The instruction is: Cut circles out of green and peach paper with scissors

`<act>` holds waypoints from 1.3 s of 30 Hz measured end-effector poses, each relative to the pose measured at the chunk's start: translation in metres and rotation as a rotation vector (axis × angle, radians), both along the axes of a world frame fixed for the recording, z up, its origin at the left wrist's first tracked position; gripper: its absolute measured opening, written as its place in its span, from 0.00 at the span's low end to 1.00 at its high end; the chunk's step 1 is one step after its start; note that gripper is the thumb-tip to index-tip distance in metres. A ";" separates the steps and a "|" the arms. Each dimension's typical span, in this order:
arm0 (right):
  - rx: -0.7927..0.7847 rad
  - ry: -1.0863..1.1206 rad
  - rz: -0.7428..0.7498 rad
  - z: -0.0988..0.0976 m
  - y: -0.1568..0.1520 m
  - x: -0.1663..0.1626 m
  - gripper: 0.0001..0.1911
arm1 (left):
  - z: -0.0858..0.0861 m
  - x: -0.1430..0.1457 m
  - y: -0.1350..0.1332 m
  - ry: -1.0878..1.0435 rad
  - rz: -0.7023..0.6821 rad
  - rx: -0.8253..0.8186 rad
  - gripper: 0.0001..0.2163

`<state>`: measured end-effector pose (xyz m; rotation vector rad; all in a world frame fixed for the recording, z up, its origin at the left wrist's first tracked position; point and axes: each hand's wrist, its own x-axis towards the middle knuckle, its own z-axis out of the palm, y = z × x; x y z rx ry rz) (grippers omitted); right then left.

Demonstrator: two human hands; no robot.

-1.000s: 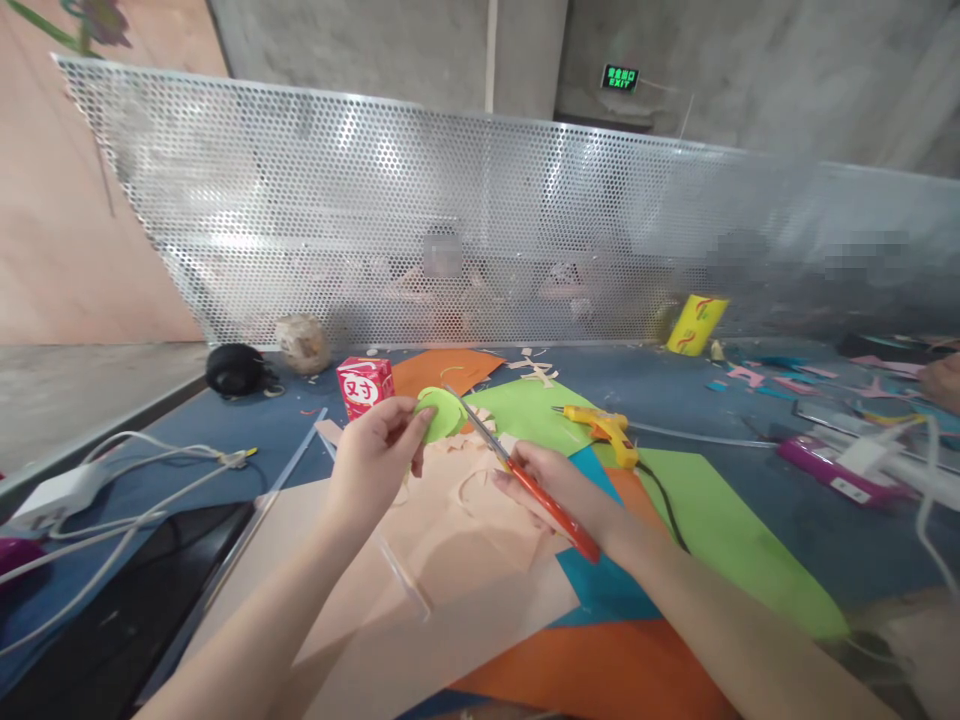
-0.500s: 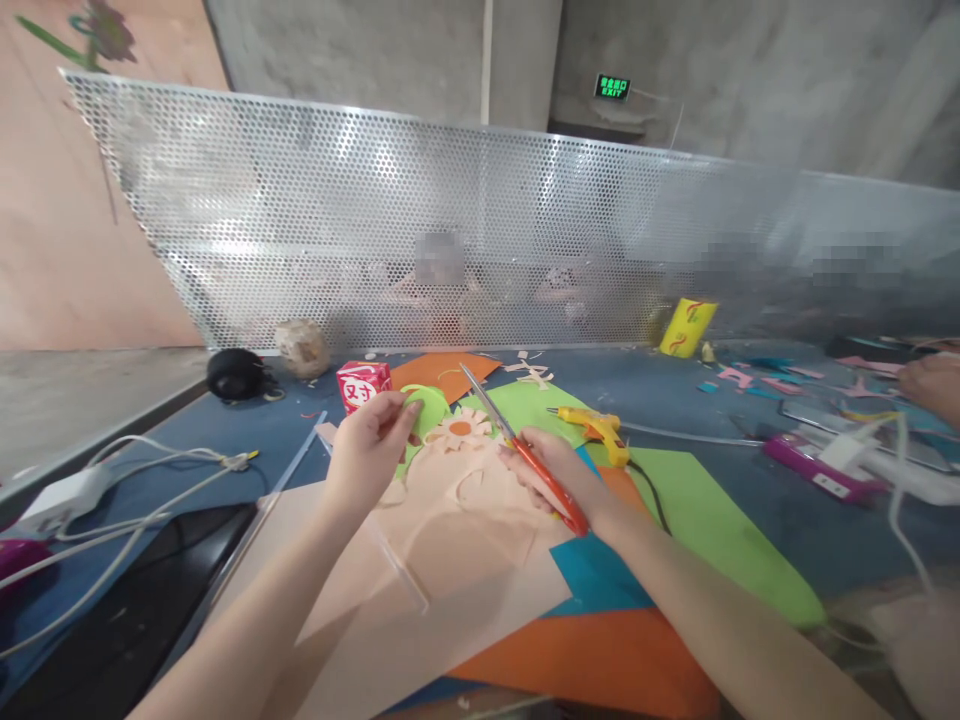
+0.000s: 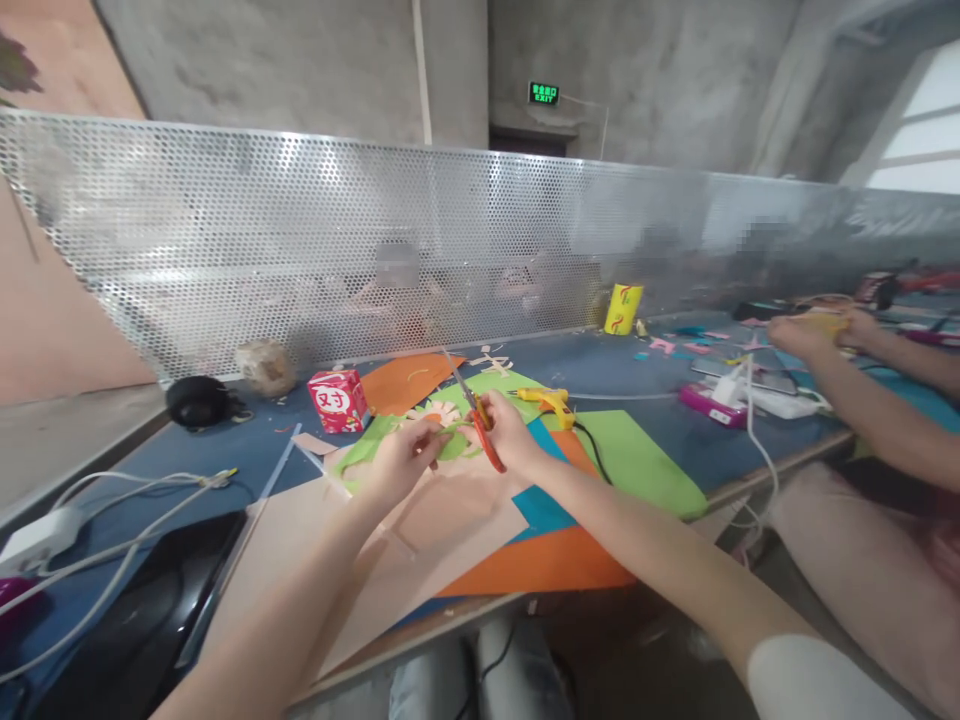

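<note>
At the near edge of the desk (image 3: 645,385), a cut in green paper is in hand.
Right of the red carton (image 3: 337,400) and nearer than it, the left hand (image 3: 401,462) has its fingers pinched together on a small green piece (image 3: 450,445), held just above the peach sheet (image 3: 450,520). The right hand (image 3: 504,440) is close beside it, fingers closed through the red handles of the scissors (image 3: 469,400); the blades point away and look almost together. I judge this a trimming step, mid-snip. A further snip would call for opening the blades and turning the green piece into them. Counted: one pair of scissors, two orange sheets (image 3: 540,570), one yellow glue gun (image 3: 547,402) right of the carton, one yellow tube (image 3: 624,308) farther right by the perforated screen (image 3: 300,230), and a co-worker's two hands (image 3: 795,335) farthest right.
</note>
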<state>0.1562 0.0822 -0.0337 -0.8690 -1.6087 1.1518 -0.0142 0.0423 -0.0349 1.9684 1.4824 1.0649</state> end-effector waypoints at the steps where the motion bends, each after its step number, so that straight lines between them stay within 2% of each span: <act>1: -0.011 -0.009 -0.011 -0.001 0.000 -0.001 0.09 | -0.002 -0.002 0.003 0.017 -0.004 -0.020 0.11; 10: -0.080 -0.079 -0.117 0.003 0.017 0.005 0.15 | -0.011 -0.005 0.008 0.079 -0.029 -0.120 0.14; 15: -0.059 -0.139 -0.279 0.012 0.056 0.010 0.16 | -0.013 -0.002 0.009 0.022 -0.003 -0.158 0.15; 19: -0.026 -0.184 -0.403 0.028 0.097 0.001 0.16 | -0.016 -0.008 0.015 -0.054 0.055 -0.185 0.15; 22: 0.002 -0.217 -0.425 0.043 0.121 -0.005 0.16 | -0.018 -0.018 0.021 -0.114 0.100 -0.200 0.15; 25: 0.014 -0.222 -0.404 0.050 0.131 -0.008 0.16 | -0.018 -0.027 0.026 -0.177 0.129 -0.218 0.16; 29: -0.010 -0.208 -0.262 0.042 0.116 -0.008 0.16 | -0.017 -0.034 0.032 -0.245 0.145 -0.250 0.16; 35: -0.095 -0.201 0.063 0.022 0.059 -0.017 0.14 | -0.017 -0.030 0.032 -0.298 0.112 -0.288 0.15; 39: -0.098 -0.215 0.147 0.013 0.030 -0.026 0.12 | -0.013 -0.020 0.022 -0.291 0.042 -0.292 0.13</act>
